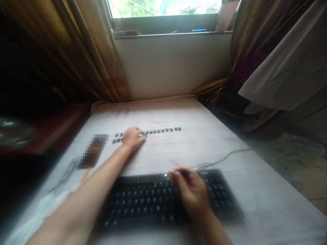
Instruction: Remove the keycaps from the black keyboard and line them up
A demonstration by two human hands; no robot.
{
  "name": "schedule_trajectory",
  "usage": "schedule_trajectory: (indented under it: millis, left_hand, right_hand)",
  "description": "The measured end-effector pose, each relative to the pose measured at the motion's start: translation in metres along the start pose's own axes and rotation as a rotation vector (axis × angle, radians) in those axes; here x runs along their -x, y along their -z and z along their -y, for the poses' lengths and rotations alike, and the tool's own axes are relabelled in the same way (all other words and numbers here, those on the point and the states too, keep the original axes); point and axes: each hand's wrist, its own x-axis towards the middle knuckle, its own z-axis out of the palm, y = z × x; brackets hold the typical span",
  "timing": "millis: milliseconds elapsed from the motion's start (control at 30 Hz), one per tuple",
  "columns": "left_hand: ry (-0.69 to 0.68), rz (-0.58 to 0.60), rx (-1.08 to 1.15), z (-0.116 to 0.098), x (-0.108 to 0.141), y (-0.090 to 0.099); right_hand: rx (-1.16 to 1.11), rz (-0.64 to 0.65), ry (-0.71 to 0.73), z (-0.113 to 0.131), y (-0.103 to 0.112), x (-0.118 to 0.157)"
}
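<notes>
At the lower centre of the frame, a black keyboard (139,191) is lying flat on the white-covered tabletop (258,190), its left end partly hidden behind the left forearm. In my judgement it is offering a stiff plastic body of modest weight; a secure hold is likely calling for both side edges of the frame, sparing the keys.

The right hand (192,192) is hovering over the keyboard's upper right portion, its thumb and fingers drawn close together. A dark, blurred patch is showing at the fingertips; whether an object is being held, I cannot tell. Just beyond, a thin cable (224,157) is trailing toward the right of the frame and would probably be dragging if the keyboard were shifted.

At left centre, a pixelated item (93,151) is lying apart from the keyboard.

Further back, slightly left of centre, the left hand (131,139) is resting with bent fingers among small dark keycaps (162,130), which are standing in rows on the cloth. Its fingertips are meeting at least one cap; whether they are gripping it, I cannot tell. The caps are appearing hard, very light and smooth, likely skidding or tipping under a nudge; opposite sides are seeming the best hold.

Beyond, curtains (89,51) are flanking a bright window (166,8).
</notes>
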Motion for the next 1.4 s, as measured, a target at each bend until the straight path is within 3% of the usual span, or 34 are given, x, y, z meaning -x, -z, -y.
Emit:
schedule_trajectory:
  millis: [633, 933, 1133, 1400]
  left_hand:
    - [-0.022, 0.03, -0.016, 0.008, -0.005, -0.012]
    - [-0.044, -0.002, 0.023, 0.01, 0.0, -0.007]
    - [-0.066, -0.068, 0.108, 0.011, 0.039, 0.006]
    - [-0.09, -0.07, 0.28, 0.004, 0.137, 0.019]
  right_hand:
    - [0.021, 0.002, -0.051, 0.001, 0.003, 0.001]
    - [0.025, -0.013, -0.06, 0.002, 0.004, -0.001]
    - [0.059, -0.09, -0.191, -0.004, 0.008, -0.002]
    - [0.024, -0.13, -0.345, -0.006, 0.012, -0.009]
